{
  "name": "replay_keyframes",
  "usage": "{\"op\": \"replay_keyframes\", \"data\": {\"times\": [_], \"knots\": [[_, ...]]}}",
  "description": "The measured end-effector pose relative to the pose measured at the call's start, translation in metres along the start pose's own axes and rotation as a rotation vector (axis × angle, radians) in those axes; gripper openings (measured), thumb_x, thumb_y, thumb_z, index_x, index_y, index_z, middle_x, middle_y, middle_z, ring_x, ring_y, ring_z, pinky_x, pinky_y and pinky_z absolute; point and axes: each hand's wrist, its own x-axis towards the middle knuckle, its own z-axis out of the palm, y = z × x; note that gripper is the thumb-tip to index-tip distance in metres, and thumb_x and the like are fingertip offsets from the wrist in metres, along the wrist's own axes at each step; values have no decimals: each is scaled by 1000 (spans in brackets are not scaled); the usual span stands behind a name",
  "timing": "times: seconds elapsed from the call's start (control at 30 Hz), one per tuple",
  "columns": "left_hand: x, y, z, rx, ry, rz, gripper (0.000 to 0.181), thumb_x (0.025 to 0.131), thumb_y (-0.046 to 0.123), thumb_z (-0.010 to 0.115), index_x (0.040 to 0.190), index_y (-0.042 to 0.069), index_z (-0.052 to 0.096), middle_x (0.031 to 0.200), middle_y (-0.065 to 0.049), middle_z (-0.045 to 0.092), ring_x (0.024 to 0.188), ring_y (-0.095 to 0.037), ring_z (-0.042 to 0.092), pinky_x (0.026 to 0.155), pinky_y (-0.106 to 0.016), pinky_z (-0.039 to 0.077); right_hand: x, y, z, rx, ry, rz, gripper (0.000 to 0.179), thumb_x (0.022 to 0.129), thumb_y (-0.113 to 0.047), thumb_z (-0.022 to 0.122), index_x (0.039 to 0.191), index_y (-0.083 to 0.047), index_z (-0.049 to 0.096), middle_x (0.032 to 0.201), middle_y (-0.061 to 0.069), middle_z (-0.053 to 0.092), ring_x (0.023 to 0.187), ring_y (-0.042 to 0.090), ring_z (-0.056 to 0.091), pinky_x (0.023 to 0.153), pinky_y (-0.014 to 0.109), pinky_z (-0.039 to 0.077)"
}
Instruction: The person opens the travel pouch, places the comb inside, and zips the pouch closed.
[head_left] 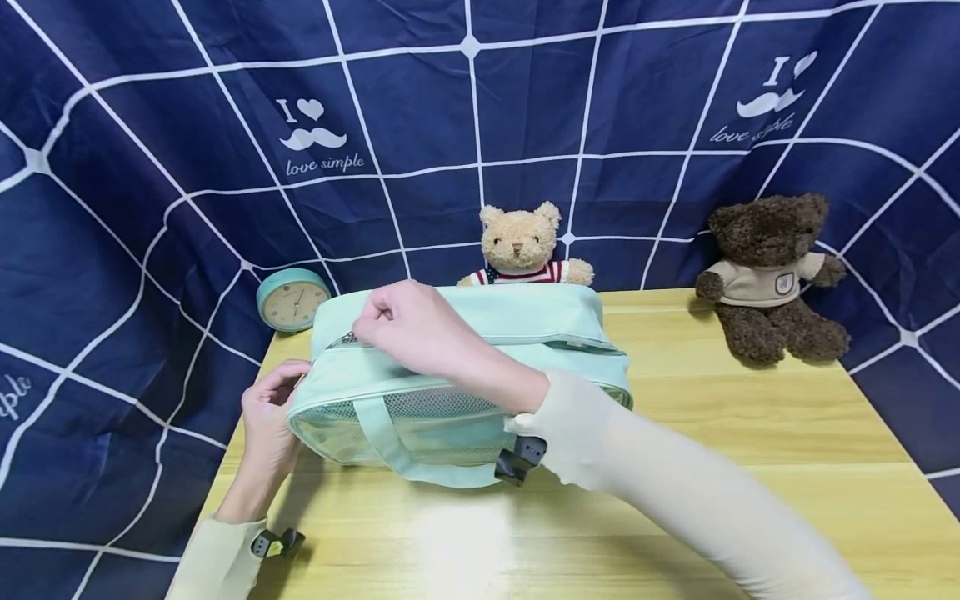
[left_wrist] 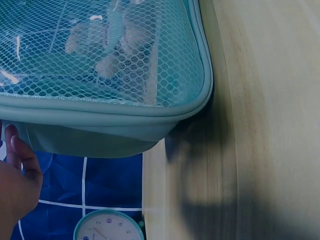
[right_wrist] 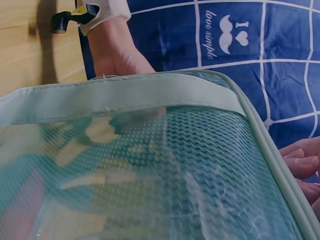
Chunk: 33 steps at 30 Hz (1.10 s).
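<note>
A mint-green zippered bag [head_left: 442, 367] with mesh and clear panels lies on the wooden table, its strap handle [head_left: 408, 454] hanging toward the front. At the left end of its top zipper, my right hand [head_left: 412, 325] pinches the zipper pull, which the fingers mostly hide. The zipper line gapes a little at its right end. My left hand [head_left: 272, 417] grips the bag's left end with curled fingers; in the left wrist view its fingertips [left_wrist: 12, 135] meet the bag's side. Through the mesh [left_wrist: 115, 65], pale shapes show inside the bag.
A round teal clock [head_left: 292, 300] stands at the back left. Behind the bag sits a cream teddy bear [head_left: 520, 242] in a striped top. A dark brown bear [head_left: 772, 283] sits at the right rear. Blue checked cloth [head_left: 420, 108] hangs around the wooden table [head_left: 750, 450].
</note>
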Motion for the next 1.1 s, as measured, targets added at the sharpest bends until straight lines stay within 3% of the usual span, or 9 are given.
{"op": "replay_keyframes", "data": {"times": [0.3, 0.57, 0.7, 0.9, 1.1], "knots": [[0, 1, -2, -1, -5, 29, 32, 90, -32, 53, 99, -13, 77, 96, -10, 75, 88, -17, 68, 78, -23, 58, -20, 6, -28, 26, 34, 4, 14, 97, -17, 66, 84, -16, 71, 68, -7, 52, 65, 11, 48, 68, 30, 41], [2, 4, 0, -28, 42, -32, 27, 96, -27, 56, 98, -11, 78, 95, -10, 75, 90, -18, 69, 77, -24, 59, -38, 17, -55, 47, 67, 54, 15, 98, -17, 65, 85, -15, 72, 65, -4, 48, 61, 14, 42, 63, 32, 37], [3, 5, 0, -39, 51, -48, 25, 96, -25, 58, 98, -11, 78, 95, -10, 75, 88, -17, 69, 75, -24, 59, -48, 23, -72, 111, 67, 79, 16, 99, -13, 65, 86, -11, 72, 65, -3, 46, 58, 14, 38, 59, 30, 33], [0, 5, -3, -34, 52, -18, 21, 96, -25, 60, 98, -13, 78, 94, -12, 76, 86, -18, 70, 74, -23, 59, -61, 38, -92, 299, 40, 119, 12, 98, -7, 65, 90, -2, 73, 58, -3, 38, 48, 10, 30, 46, 25, 21], [2, 2, -3, -44, 26, -4, 12, 97, -20, 66, 100, -15, 77, 95, -13, 75, 87, -19, 70, 75, -24, 59, -77, 51, -108, 306, 76, 118, 14, 98, -9, 66, 91, 1, 71, 55, -3, 39, 45, 9, 28, 43, 26, 18]]}}
